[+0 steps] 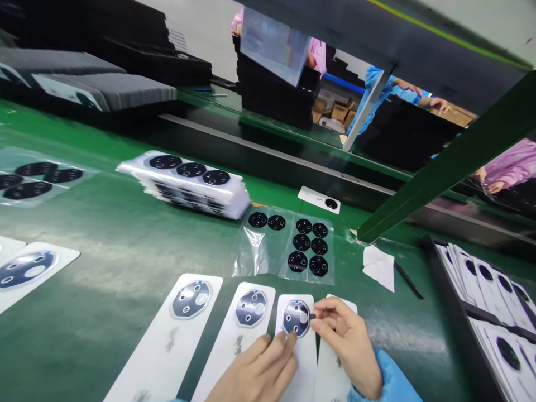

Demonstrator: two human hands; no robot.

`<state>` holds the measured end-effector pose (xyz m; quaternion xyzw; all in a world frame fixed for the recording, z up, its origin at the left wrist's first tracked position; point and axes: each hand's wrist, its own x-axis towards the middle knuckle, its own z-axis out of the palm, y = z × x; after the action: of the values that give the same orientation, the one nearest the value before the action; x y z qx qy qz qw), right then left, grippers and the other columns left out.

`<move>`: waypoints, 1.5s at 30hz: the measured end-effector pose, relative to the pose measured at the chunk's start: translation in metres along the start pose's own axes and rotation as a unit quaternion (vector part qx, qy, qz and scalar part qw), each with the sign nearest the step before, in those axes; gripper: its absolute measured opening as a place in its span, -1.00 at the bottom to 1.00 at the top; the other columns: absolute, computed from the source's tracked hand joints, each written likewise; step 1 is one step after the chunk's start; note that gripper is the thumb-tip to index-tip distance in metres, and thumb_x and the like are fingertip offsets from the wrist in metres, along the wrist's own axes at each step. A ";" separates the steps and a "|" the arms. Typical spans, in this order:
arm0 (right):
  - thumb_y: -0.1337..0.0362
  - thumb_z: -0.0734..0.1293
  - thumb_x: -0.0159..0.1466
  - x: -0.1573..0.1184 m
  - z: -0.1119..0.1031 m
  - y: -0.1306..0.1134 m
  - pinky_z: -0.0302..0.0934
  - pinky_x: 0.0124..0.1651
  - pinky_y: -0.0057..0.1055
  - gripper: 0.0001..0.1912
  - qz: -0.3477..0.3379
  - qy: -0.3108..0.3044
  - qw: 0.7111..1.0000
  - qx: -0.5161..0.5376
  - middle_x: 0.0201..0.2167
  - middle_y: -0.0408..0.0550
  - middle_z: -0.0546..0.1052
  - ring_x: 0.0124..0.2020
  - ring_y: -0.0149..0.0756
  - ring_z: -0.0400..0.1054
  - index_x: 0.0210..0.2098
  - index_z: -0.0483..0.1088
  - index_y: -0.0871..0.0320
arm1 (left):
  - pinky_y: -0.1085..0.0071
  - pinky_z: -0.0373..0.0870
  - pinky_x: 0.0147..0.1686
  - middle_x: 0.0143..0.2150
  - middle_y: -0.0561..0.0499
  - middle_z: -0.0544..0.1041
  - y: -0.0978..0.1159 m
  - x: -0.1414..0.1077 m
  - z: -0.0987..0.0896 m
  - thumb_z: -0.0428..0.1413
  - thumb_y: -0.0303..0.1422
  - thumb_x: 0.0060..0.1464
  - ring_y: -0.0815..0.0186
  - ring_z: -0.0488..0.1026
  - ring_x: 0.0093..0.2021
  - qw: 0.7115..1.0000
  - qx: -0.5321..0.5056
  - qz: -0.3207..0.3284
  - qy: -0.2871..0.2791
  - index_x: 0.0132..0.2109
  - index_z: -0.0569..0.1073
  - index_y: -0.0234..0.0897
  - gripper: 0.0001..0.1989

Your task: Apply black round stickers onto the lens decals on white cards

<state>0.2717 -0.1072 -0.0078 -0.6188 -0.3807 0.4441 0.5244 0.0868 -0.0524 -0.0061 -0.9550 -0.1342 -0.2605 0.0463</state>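
Note:
My left hand [262,365] rests with its fingers out on a long white panel [307,368], fingertips at the lower edge of the panel's dark octagonal piece [295,319]. That piece is shiny, with small round holes and one larger pale circle. At its right edge my right hand [347,340] pinches a small black bit [312,316], whose kind I cannot make out. Beneath the right hand lies another white panel [335,368], its upper part mostly covered. Two similar panels, a nearer one [247,340] and a farther one [167,346], lie to the left with octagonal pieces.
Clear plastic sheets [268,251] with black octagons lie ahead, beside a stack of sheets [192,181]. A paper scrap [379,268] and a black stick [408,279] are rightward. A black tray [458,329] holds panels. A green post [444,162] slants across; co-workers stand beyond.

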 end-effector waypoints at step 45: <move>0.60 0.20 0.21 -0.005 0.025 -0.014 0.14 -0.24 -0.28 -0.74 -0.251 0.022 0.862 -0.440 -0.29 -0.08 0.23 -0.24 -0.22 0.14 -0.41 0.35 0.13 | 0.24 0.10 -0.18 -0.13 -0.18 0.47 0.005 -0.019 0.027 -0.26 -0.64 0.20 0.16 0.31 -0.16 1.000 -0.006 0.022 -0.008 -0.20 0.43 -0.42 -0.64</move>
<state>0.2459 -0.1019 0.0051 -0.6785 -0.6671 0.0705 0.2995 0.0859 -0.0573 -0.0394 -0.9601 -0.1116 -0.2523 0.0458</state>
